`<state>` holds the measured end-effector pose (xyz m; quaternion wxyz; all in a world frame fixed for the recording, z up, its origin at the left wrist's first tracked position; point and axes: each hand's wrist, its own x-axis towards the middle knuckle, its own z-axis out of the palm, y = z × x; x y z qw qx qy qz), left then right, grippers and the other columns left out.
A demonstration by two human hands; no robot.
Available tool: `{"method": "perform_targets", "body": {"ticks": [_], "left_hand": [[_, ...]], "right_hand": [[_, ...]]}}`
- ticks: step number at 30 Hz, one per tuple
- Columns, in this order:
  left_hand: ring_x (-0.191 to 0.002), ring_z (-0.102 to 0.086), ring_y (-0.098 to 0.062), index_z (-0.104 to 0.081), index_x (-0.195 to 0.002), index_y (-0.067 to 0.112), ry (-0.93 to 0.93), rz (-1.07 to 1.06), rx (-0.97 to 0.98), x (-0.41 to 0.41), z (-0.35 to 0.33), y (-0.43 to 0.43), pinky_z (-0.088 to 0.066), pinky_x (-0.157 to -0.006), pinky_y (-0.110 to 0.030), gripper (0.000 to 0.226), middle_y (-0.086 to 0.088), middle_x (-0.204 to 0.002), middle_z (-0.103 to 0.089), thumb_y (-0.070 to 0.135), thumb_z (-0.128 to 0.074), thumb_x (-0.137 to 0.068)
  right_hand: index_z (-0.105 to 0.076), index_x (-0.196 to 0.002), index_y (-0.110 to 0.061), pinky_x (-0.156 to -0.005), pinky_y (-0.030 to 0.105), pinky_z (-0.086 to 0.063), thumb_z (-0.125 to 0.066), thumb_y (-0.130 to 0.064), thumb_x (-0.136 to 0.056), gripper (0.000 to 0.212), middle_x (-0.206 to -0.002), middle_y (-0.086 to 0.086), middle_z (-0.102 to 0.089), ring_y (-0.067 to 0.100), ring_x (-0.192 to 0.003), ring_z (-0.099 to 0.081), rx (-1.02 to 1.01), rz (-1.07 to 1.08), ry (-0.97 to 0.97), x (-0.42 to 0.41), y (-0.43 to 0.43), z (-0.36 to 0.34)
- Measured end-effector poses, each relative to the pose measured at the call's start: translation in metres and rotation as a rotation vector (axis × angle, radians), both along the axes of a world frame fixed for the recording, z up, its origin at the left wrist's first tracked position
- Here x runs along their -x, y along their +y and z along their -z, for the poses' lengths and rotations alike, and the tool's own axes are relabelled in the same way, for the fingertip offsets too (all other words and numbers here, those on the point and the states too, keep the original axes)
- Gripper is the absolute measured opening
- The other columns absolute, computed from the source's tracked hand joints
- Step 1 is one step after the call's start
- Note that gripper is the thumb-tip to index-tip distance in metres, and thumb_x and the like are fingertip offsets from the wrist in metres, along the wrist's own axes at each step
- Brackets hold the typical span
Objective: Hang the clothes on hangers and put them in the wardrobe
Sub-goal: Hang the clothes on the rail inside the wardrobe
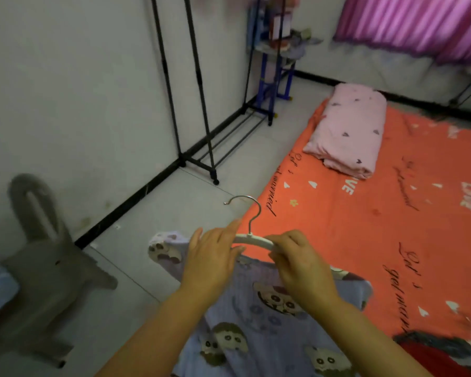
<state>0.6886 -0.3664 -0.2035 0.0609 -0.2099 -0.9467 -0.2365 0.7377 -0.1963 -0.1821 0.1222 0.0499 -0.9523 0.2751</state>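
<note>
An orange printed bed point(378, 235) fills the right side, with a black clothes rack point(199, 110) standing against the wall on the left, well apart from the hands. Both bare forearms reach forward from the bottom edge and meet over the near corner of the bed, backs of the hands upward. A lavender garment point(259, 325) hangs below the hands at that corner, its long axis running from the hands down toward the viewer; it is ribbed and printed with cartoon faces, and one short sleeve sticks out to the left over the floor. The left hand point(215, 257) lies over the left shoulder of the garment, its fingers nearly straight and close together, reaching across the left arm of the hanger point(253, 240). The right hand point(302, 265) has its fingers curled, pinching the right arm of the hanger at the neckline. The hanger is white, its bar lying roughly left to right between the hands, its metal hook rising away from the viewer and curling open toward the left.
</note>
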Motion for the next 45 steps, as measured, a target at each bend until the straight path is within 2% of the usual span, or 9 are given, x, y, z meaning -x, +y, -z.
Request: {"method": "perform_targets", "body": {"ticks": [3, 8, 12, 14, 18, 25, 34, 42, 45], "left_hand": [[-0.094, -0.057, -0.026, -0.042, -0.139, 0.019, 0.139, -0.106, -0.076, -0.035, -0.047, -0.069, -0.039, -0.095, -0.042, 0.05, -0.006, -0.099, -0.064, 0.025, -0.057, -0.091], [-0.088, -0.058, -0.034, -0.048, -0.136, 0.021, 0.252, -0.341, -0.13, -0.121, -0.112, -0.207, -0.045, -0.078, -0.041, 0.044, -0.011, -0.101, -0.064, 0.026, -0.055, -0.093], [-0.092, -0.058, -0.032, -0.049, -0.135, 0.024, 0.369, -0.554, -0.145, -0.217, -0.148, -0.314, -0.045, -0.079, -0.038, 0.042, -0.008, -0.108, -0.064, 0.031, -0.051, -0.094], [-0.096, -0.058, -0.034, -0.052, -0.133, 0.023, 0.427, -0.665, -0.174, -0.27, -0.165, -0.361, -0.046, -0.081, -0.04, 0.039, -0.007, -0.114, -0.064, 0.028, -0.052, -0.094], [-0.085, -0.06, -0.035, -0.059, -0.125, 0.019, 0.572, -0.876, -0.141, -0.372, -0.197, -0.446, -0.044, -0.075, -0.039, 0.033, -0.01, -0.101, -0.067, 0.025, -0.052, -0.093], [-0.085, -0.06, -0.029, -0.054, -0.131, 0.02, 0.685, -1.196, -0.017, -0.531, -0.24, -0.568, -0.039, -0.079, -0.035, 0.037, -0.008, -0.095, -0.065, 0.023, -0.052, -0.094], [-0.103, -0.056, -0.022, -0.044, -0.138, 0.028, 0.777, -1.633, 0.175, -0.699, -0.274, -0.682, -0.03, -0.084, -0.027, 0.041, -0.004, -0.112, -0.065, 0.029, -0.046, -0.097], [-0.104, -0.054, -0.018, -0.048, -0.135, 0.027, 0.732, -1.956, 0.329, -0.792, -0.298, -0.757, -0.035, -0.085, -0.027, 0.038, -0.001, -0.114, -0.064, 0.03, -0.047, -0.096], [-0.103, -0.053, -0.018, -0.051, -0.132, 0.025, 0.717, -2.034, 0.416, -0.821, -0.306, -0.773, -0.032, -0.081, -0.026, 0.037, 0.0, -0.113, -0.063, 0.029, -0.049, -0.095]], "right_hand": [[-0.066, -0.108, -0.013, -0.053, 0.041, -0.046, -0.062, -0.007, -0.086, 0.023, -0.097, 0.003, -0.057, 0.028, -0.075, -0.057, -0.009, -0.108, 0.071, -0.013, -0.06, -0.049], [-0.066, -0.11, -0.017, -0.058, 0.029, -0.04, -0.066, -0.011, -0.085, 0.026, -0.09, -0.012, -0.043, 0.012, -0.074, -0.049, -0.004, -0.316, 0.237, -0.058, -0.18, -0.117], [-0.057, -0.124, -0.029, -0.061, 0.023, -0.045, -0.061, -0.029, -0.089, 0.035, -0.093, -0.015, -0.043, 0.006, -0.072, -0.049, -0.037, -0.493, 0.331, -0.109, -0.287, -0.155], [-0.049, -0.131, -0.036, -0.058, 0.017, -0.04, -0.053, -0.038, -0.092, 0.04, -0.092, -0.015, -0.045, 0.006, -0.072, -0.05, -0.065, -0.587, 0.383, -0.138, -0.339, -0.172], [-0.039, -0.139, -0.039, -0.054, 0.018, -0.039, -0.05, -0.035, -0.094, 0.046, -0.099, -0.007, -0.056, 0.012, -0.073, -0.054, -0.119, -0.836, 0.535, -0.204, -0.44, -0.205], [-0.058, -0.128, -0.026, -0.04, 0.009, -0.016, -0.079, -0.021, -0.074, 0.058, -0.076, -0.002, -0.059, 0.012, -0.046, -0.048, -0.1, -1.203, 0.742, -0.317, -0.594, -0.258], [-0.066, -0.118, -0.02, -0.028, 0.027, -0.036, -0.082, -0.021, -0.068, 0.053, -0.066, 0.0, -0.056, 0.017, -0.038, -0.046, 0.144, -1.562, 0.943, -0.436, -0.784, -0.293], [-0.066, -0.118, -0.018, -0.035, 0.018, -0.031, -0.086, -0.013, -0.065, 0.057, -0.064, 0.002, -0.057, 0.015, -0.041, -0.052, 0.321, -1.879, 0.903, -0.516, -0.932, -0.312], [-0.04, -0.137, -0.038, -0.052, 0.022, -0.039, -0.062, -0.028, -0.089, 0.054, -0.087, 0.0, -0.057, 0.015, -0.065, -0.056, 0.273, -1.947, 0.86, -0.545, -0.977, -0.322]]}}
